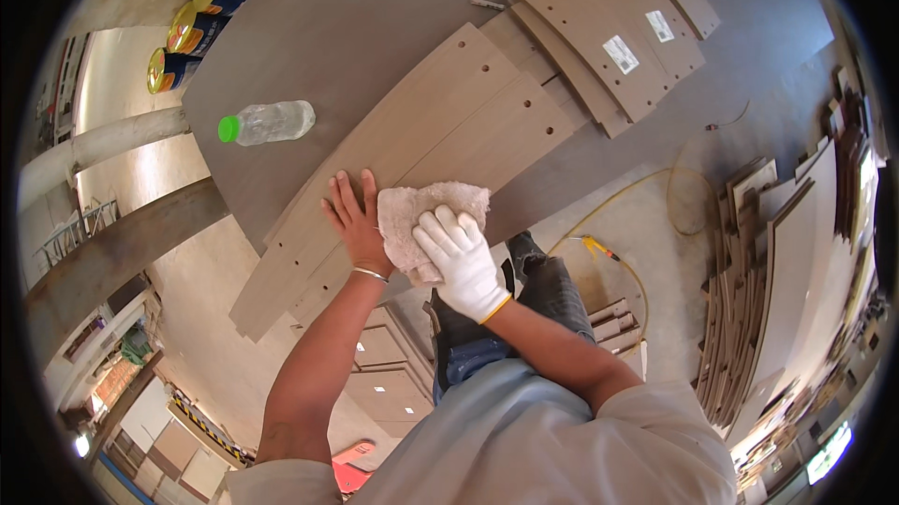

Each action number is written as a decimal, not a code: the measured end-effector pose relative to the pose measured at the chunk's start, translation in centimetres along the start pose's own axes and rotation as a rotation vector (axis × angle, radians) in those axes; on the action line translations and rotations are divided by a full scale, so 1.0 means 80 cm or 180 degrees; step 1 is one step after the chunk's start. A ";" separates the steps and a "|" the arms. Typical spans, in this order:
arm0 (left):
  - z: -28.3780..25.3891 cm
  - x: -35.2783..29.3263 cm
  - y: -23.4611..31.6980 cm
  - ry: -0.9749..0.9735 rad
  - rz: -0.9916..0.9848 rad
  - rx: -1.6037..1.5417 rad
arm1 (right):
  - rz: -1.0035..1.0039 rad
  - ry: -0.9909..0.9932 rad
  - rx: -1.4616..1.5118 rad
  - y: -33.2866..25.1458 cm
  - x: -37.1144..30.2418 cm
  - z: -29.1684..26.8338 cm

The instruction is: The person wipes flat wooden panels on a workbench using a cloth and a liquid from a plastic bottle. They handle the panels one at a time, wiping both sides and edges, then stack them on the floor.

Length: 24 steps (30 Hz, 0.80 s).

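My bare left hand (357,224) lies on a long wood-grain panel (440,121) with its fingers spread. The panel has drilled holes near its ends and a seam along its length. In a white glove, my right hand (459,257) presses a fluffy pinkish cloth (412,215) against the panel's near edge, its fingers bent over the cloth. The cloth's left side touches my left hand. Beyond the panel, a clear bottle with a green cap (272,122) lies on its side on the grey tabletop (309,37).
Several labelled, drilled panels (599,37) are stacked at the far right of the table, near a marker (487,4). Blue cans (192,32) stand beyond the left edge. A yellow hose (646,294) crosses the floor. Panel stacks (749,290) stand at right, a red pallet jack (351,468) below.
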<state>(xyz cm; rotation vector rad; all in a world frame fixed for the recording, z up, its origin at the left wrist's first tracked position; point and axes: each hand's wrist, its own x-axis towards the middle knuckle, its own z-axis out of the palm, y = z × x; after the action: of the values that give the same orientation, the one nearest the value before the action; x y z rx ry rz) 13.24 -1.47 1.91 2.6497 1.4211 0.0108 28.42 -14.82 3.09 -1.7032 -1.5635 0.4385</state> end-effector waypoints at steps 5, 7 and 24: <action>0.006 0.003 0.002 0.0168 0.0036 0.0075 | 0.0845 -0.0020 -0.1499 0.133 0.075 -0.115; 0.006 0.005 0.003 0.0164 0.0071 0.0039 | 0.0922 0.1113 -0.1286 0.151 0.077 -0.118; 0.006 0.003 -0.004 0.0190 0.0043 0.0048 | -0.0208 0.0009 -0.0143 -0.021 0.002 -0.003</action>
<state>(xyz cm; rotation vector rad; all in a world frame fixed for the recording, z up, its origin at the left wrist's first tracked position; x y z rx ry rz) 13.16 -1.16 1.39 2.6927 1.4265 0.0817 27.43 -14.82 4.50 -1.6805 -1.6331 0.3700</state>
